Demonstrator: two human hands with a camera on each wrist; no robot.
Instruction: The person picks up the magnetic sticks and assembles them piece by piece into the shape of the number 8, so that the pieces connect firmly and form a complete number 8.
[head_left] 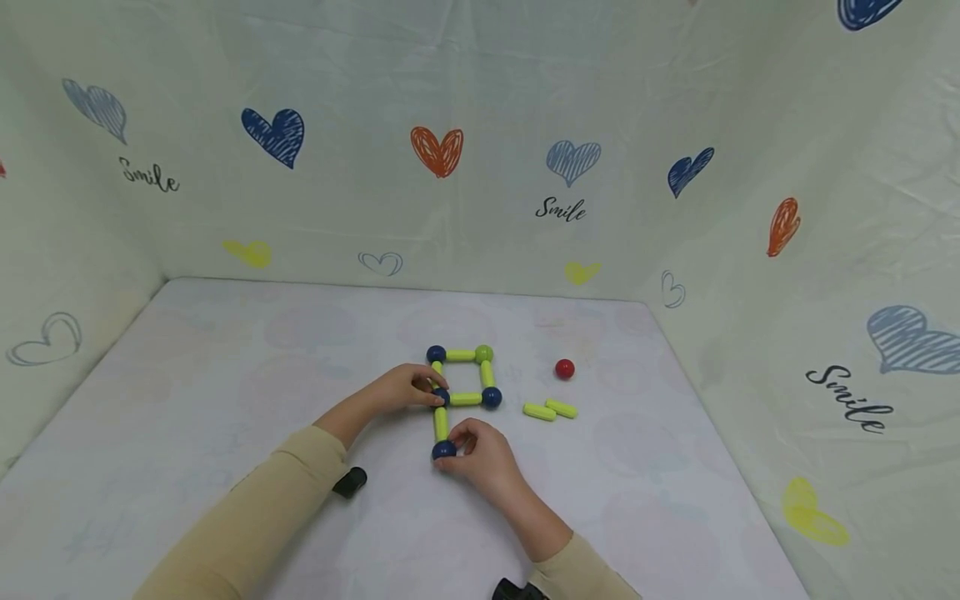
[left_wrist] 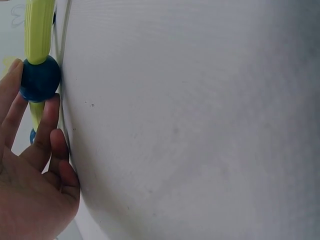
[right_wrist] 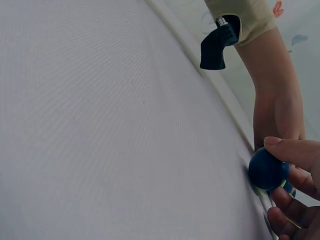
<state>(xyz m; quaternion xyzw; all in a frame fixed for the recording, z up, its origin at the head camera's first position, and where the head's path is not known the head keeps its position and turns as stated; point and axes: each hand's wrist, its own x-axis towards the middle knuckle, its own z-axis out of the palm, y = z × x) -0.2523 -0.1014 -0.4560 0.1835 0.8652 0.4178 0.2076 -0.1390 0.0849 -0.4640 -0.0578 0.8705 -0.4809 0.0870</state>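
Yellow-green rods and balls form a square on the white table, with one more rod (head_left: 441, 423) running from its near left corner toward the person. My left hand (head_left: 397, 389) pinches the dark blue ball (left_wrist: 40, 80) at that corner between thumb and fingers. At the rod's near end, my right hand (head_left: 486, 458) holds another dark blue ball (right_wrist: 267, 169) by thumb and fingertips. The other corners are a blue ball (head_left: 436, 354) at the far left, a green ball (head_left: 483, 354) at the far right and a blue ball (head_left: 491, 397) at the near right.
Two loose yellow-green rods, a left one (head_left: 538, 412) and a right one (head_left: 562, 408), lie right of the square. Beyond them sits a red ball (head_left: 565, 368). Cloth walls (head_left: 495, 250) printed with hearts rise behind and beside the table (head_left: 225, 375). Black wrist devices show at both sleeves.
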